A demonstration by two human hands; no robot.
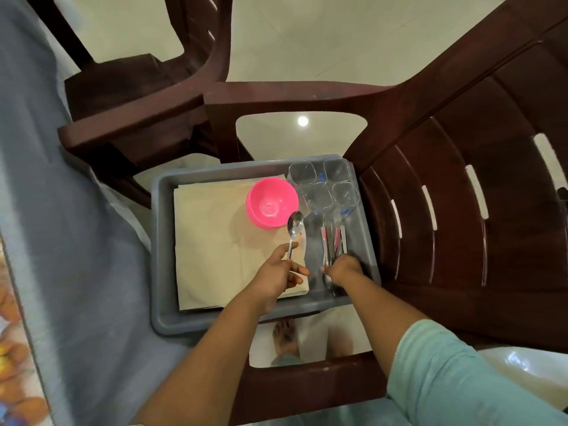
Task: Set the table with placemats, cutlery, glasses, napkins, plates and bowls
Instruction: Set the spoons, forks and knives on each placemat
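A grey tray (pixel 159 247) sits on the seat of a dark brown plastic chair. In it lie folded beige placemats (pixel 212 241), a stack of pink bowls (pixel 270 202), several clear glasses (pixel 322 186) and a bunch of cutlery (pixel 335 241) with some pink handles. My left hand (pixel 278 275) grips a metal spoon (pixel 294 230) by its handle, bowl end pointing up over the placemats. My right hand (pixel 342 267) is down among the cutlery, fingers curled on the pieces; how many it holds is hidden.
The chair's armrest (pixel 295 98) crosses behind the tray and its slatted back (pixel 461 210) rises on the right. A second brown chair (pixel 138 87) stands at upper left. A table draped in blue-grey cloth (pixel 61 241) runs along the left. My bare foot (pixel 284 336) shows below.
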